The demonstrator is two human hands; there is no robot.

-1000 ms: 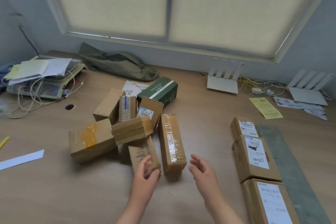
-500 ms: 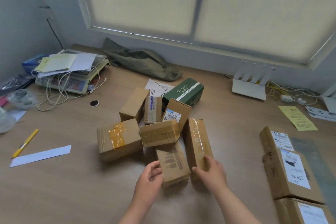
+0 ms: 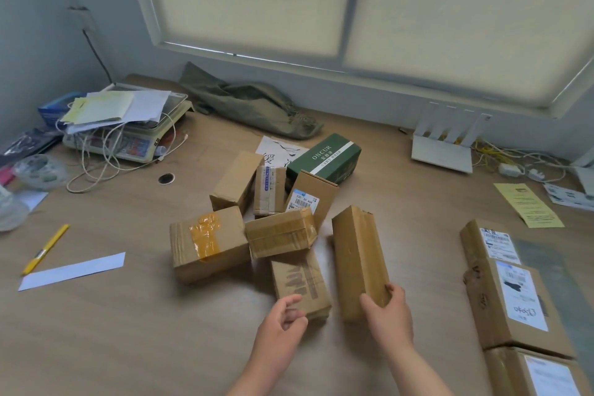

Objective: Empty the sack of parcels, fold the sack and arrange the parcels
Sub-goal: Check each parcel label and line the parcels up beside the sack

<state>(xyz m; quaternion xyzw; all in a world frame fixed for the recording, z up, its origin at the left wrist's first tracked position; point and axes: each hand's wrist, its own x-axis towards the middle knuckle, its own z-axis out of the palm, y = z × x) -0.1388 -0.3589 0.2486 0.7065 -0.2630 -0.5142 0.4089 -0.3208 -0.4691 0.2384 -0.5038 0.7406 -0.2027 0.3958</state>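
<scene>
Right grip (image 3: 387, 315) is clamped on the near end of a long box (image 3: 356, 254), thumb on its left face, fingers wrapped over the right edge. Left grip (image 3: 279, 328) hangs loosely curled, holding nothing, just at the near corner of a small box (image 3: 300, 283); contact cannot be told.

Long box sits just right of the heap of boxes (image 3: 279, 231) in the middle of the tabletop (image 3: 112, 331). Its long axis runs away from the person: near end in the grip, far end pointing toward the window and leaning slightly left. It looks tipped or raised, far end high, though the underside is hidden.

Olive sack (image 3: 250, 106) lies crumpled at the back under the window, apparently emptied and not folded flat. Row of labelled boxes (image 3: 504, 283) lines the right side, end to end, labels up.

Judgement: arranging step in hand, one parcel picked out of the heap. Next move likely calls for carrying it right to the row and squaring its long axis with the line. One-end hold on a long box invites sagging or twisting; the free grip may need to support the far end.
</scene>
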